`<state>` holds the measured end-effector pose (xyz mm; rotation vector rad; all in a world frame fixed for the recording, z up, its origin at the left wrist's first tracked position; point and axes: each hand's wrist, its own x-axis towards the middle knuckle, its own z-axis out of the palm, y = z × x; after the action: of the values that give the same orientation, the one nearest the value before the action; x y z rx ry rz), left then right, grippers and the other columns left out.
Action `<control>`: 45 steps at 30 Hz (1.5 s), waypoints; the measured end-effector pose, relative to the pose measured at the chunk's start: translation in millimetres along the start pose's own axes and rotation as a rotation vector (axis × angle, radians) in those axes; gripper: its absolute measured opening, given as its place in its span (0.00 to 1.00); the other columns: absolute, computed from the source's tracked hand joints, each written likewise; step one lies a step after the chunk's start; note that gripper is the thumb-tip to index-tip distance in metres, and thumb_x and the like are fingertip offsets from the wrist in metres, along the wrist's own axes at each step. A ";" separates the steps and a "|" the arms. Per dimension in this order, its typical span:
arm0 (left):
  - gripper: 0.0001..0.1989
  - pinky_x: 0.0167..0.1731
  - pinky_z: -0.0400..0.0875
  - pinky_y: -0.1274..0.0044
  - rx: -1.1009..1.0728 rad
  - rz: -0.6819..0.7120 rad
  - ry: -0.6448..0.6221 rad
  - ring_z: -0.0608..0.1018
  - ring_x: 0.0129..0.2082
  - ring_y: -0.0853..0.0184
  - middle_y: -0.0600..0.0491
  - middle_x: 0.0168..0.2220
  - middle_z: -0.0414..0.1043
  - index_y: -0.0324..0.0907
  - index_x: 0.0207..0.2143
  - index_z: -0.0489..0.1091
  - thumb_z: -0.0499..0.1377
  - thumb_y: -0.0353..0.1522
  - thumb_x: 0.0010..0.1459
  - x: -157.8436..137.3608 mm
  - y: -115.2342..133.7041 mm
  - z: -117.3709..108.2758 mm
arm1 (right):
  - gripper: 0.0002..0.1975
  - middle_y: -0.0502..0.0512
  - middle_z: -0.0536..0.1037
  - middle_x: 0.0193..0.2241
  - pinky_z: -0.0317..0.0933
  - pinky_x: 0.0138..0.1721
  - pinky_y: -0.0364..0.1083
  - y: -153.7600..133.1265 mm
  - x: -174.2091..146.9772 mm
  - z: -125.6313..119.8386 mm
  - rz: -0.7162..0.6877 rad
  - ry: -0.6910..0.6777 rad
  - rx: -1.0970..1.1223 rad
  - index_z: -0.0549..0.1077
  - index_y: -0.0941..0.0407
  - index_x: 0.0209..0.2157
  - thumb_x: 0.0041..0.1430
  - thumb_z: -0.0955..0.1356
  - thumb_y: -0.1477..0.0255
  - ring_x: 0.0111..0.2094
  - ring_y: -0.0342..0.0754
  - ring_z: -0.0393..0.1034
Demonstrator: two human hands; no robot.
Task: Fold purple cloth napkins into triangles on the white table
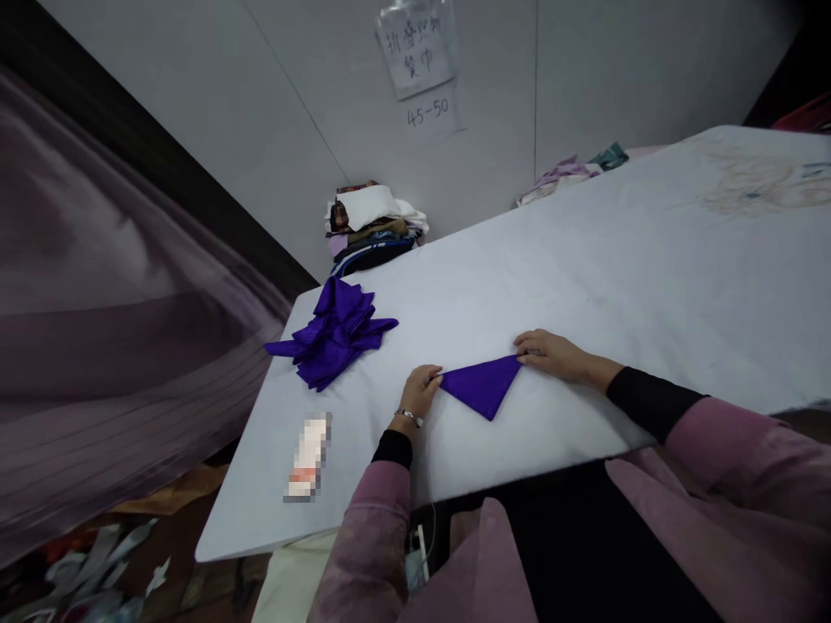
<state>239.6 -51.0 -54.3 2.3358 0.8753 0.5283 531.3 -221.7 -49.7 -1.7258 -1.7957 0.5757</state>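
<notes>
A purple cloth napkin (pixel 481 387), folded into a triangle, lies on the white-covered table (pixel 558 285) with its point toward me. My left hand (pixel 421 391) pinches the triangle's left corner. At the opposite corner, the fingers of my right hand (pixel 549 353) are closed on the cloth. Both hands rest low at the tabletop, and the long folded edge runs between them. To the left of my left hand sits a loose heap of purple napkins (pixel 338 333), with several corners sticking out.
A blurred-out flat item (pixel 309 457) lies near the table's left front. Stacked folded clothes (pixel 376 227) stand behind the far edge, against the wall. More fabric (pixel 564 176) is bunched at the back right. A purplish curtain (pixel 130 303) hangs on the left. Handwritten paper signs (pixel 419 52) are on the wall.
</notes>
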 end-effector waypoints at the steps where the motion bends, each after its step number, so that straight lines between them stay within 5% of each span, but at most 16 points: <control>1: 0.09 0.48 0.68 0.68 0.002 0.000 0.003 0.74 0.42 0.66 0.54 0.36 0.74 0.46 0.37 0.73 0.58 0.27 0.53 0.2 -0.1 0.6 | 0.13 0.55 0.71 0.48 0.57 0.51 0.54 0.5 -0.2 0.0 0.001 0.001 0.006 0.74 0.51 0.36 0.59 0.61 0.61 0.49 0.53 0.63; 8: 0.05 0.50 0.66 0.66 0.028 -0.019 0.021 0.73 0.46 0.63 0.55 0.34 0.75 0.46 0.29 0.73 0.59 0.27 0.51 1.9 -0.3 6.0 | 0.11 0.53 0.71 0.48 0.58 0.49 0.55 -1.2 2.5 5.6 0.009 0.033 -0.001 0.72 0.51 0.31 0.60 0.60 0.66 0.50 0.53 0.61; 19: 0.05 0.48 0.65 0.68 0.052 -0.033 0.048 0.73 0.43 0.63 0.55 0.30 0.73 0.45 0.24 0.69 0.58 0.27 0.51 1.7 3.7 8.3 | 0.13 0.56 0.70 0.50 0.56 0.53 0.54 2.0 -5.5 -0.3 -0.039 0.012 0.106 0.73 0.51 0.39 0.59 0.62 0.61 0.52 0.53 0.61; 45: 0.03 0.48 0.66 0.65 -0.023 -0.014 0.114 0.73 0.45 0.61 0.54 0.34 0.75 0.45 0.28 0.72 0.58 0.31 0.50 0.2 -5.5 11.9 | 0.09 0.58 0.69 0.51 0.59 0.50 0.53 3.0 -2.3 -1.9 -0.082 0.030 -0.017 0.70 0.54 0.33 0.60 0.59 0.71 0.52 0.51 0.61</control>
<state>243.7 -52.0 -66.7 2.2955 0.9316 0.6680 534.8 -223.9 -50.6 -1.6546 -1.8455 0.4993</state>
